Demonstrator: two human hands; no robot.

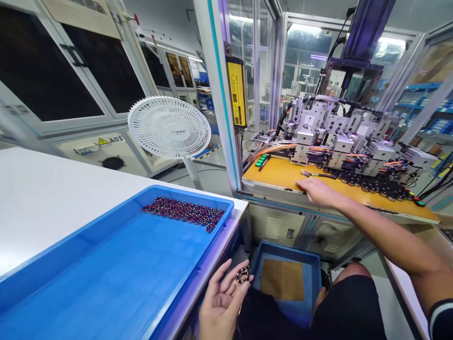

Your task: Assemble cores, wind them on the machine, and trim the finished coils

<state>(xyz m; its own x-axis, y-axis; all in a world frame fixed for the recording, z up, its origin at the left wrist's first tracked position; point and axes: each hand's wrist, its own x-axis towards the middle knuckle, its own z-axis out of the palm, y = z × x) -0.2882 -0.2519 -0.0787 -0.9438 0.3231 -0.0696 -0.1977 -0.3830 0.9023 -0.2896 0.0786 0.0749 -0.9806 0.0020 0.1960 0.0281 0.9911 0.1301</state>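
Note:
My left hand (222, 300) is palm up above my lap, beside the blue tray (116, 250). Its thumb and fingers pinch a small ring-shaped part (242, 275) with an open centre and dark and coppery segments. At the front edge of the orange-yellow worktop (276, 172), my right hand (318, 191) reaches out with its fingers curled together. Whatever it may hold is hidden. Just beyond the right hand lie pliers (320, 175) with dark handles. Many small round dark-and-red parts (186, 211) stand packed at the far end of the blue tray.
A machine with several metal heads (339, 146) stands over the worktop, with rows of black round parts (375, 183) before it. Green-and-black pieces (262, 161) lie at the left. A white fan (171, 127) stands behind the tray. Below, a blue bin (256, 269) contains brown cardboard (282, 279).

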